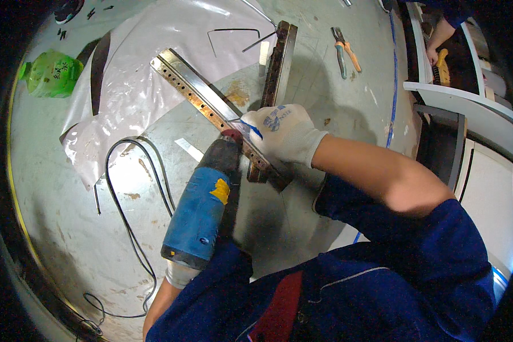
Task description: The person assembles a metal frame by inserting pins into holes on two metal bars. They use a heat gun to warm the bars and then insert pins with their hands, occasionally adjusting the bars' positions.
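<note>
Now the right hand (284, 132), in a white knit glove, presses closed on the long perforated metal rail (206, 101), which lies slanted on the grey metal worktop (68, 216). Just beside it, the blue power drill (202, 208) has its tip at the rail. The left hand (179, 275) is mostly hidden under the drill, and I cannot tell its grip. Orange-handled pliers (345, 52) lie well apart.
</note>
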Demonstrator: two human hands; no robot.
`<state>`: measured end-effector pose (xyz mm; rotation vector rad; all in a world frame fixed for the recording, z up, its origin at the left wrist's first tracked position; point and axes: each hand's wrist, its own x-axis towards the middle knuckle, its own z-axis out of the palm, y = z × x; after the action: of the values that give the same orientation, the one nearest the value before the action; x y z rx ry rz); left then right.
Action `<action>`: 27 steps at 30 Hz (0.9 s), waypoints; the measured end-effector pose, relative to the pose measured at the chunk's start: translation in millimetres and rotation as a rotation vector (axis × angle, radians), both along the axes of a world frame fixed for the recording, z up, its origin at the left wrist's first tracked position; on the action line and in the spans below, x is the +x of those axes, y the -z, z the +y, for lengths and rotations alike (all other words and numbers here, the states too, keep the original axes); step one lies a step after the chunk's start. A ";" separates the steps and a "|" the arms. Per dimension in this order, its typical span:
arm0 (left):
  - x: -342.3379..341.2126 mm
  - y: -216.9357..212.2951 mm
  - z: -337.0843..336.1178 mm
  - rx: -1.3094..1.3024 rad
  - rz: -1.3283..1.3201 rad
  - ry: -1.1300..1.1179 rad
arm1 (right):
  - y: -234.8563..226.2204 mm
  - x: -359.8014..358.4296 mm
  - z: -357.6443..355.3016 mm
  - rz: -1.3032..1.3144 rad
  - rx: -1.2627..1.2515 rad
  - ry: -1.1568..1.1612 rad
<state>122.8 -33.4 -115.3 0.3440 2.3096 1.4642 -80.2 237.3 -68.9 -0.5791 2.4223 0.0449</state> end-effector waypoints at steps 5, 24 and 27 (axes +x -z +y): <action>1.3 3.4 -7.8 -0.022 -0.004 0.018 | -1.9 -1.9 -16.3 -0.011 -0.049 -0.073; 1.2 11.9 -9.4 -0.006 -0.061 0.012 | 51.1 -4.4 7.6 -0.072 -0.349 0.292; -0.4 12.8 -7.8 -0.002 -0.067 0.010 | 37.9 -9.8 -3.8 -0.300 -0.140 0.420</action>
<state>122.4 -41.2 -128.1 0.3004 2.2534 1.4459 -90.0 233.5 -106.7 -0.1148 2.2128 -0.3643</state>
